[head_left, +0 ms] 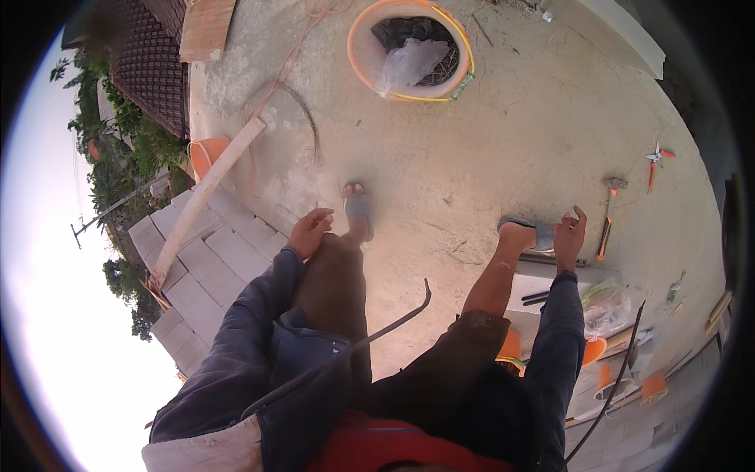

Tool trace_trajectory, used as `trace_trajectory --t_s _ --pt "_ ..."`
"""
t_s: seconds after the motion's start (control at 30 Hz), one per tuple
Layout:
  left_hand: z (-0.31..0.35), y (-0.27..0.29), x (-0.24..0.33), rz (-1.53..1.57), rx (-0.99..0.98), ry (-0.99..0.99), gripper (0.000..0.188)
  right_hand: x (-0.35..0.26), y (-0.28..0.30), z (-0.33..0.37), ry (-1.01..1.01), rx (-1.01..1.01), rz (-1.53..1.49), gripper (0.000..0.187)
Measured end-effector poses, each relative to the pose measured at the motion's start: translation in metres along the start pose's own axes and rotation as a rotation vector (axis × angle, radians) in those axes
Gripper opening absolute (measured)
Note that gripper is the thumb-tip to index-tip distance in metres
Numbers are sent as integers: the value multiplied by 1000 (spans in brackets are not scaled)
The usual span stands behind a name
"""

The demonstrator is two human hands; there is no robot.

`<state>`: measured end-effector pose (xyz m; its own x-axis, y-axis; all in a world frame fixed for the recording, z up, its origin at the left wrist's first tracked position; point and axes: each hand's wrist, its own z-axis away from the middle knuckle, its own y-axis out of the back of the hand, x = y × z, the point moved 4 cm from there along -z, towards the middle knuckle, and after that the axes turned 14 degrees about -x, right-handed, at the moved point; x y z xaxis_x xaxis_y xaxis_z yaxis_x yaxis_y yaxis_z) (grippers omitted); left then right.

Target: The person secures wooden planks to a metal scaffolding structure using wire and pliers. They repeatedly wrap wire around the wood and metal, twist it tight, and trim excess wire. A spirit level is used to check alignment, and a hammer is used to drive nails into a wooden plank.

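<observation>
My left hand (311,233) rests by my left knee, its fingers loosely bent and apart, with nothing seen in it. My right hand (569,239) is held out past my right knee, beside my sandalled foot. Its index finger stands up away from the thumb, and I see nothing in its grasp. Closest to that hand on the floor lie a hammer (608,216) with a dark and orange handle and, farther off, red-handled pruning shears (657,161). Two dark, thin strips, one with a bent tip (425,295), cross in front of my clothes.
An orange bucket (358,47) with a yellow rim band holds plastic and dark scraps ahead. Grey blocks (212,259) are stacked at the left, a wooden plank (208,200) leaning across them beside another orange bucket (206,156). Plastic bags (609,311) and orange containers lie right.
</observation>
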<state>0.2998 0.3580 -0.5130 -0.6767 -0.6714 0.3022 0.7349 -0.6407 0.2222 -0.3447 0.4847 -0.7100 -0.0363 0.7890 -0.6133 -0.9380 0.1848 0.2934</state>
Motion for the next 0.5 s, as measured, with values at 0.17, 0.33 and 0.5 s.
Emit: trace_trajectory --t_s 0.17,0.33,0.5 --pt "-71 90 -160 -118 89 16 37 -14 -103 21 -93 148 -279 45" --pt "-95 129 -266 -141 64 -40 34 27 -303 23 -219 -322 -102 35" --pt "-46 80 -396 360 -19 194 38 -78 -604 39 245 -994 985 33"
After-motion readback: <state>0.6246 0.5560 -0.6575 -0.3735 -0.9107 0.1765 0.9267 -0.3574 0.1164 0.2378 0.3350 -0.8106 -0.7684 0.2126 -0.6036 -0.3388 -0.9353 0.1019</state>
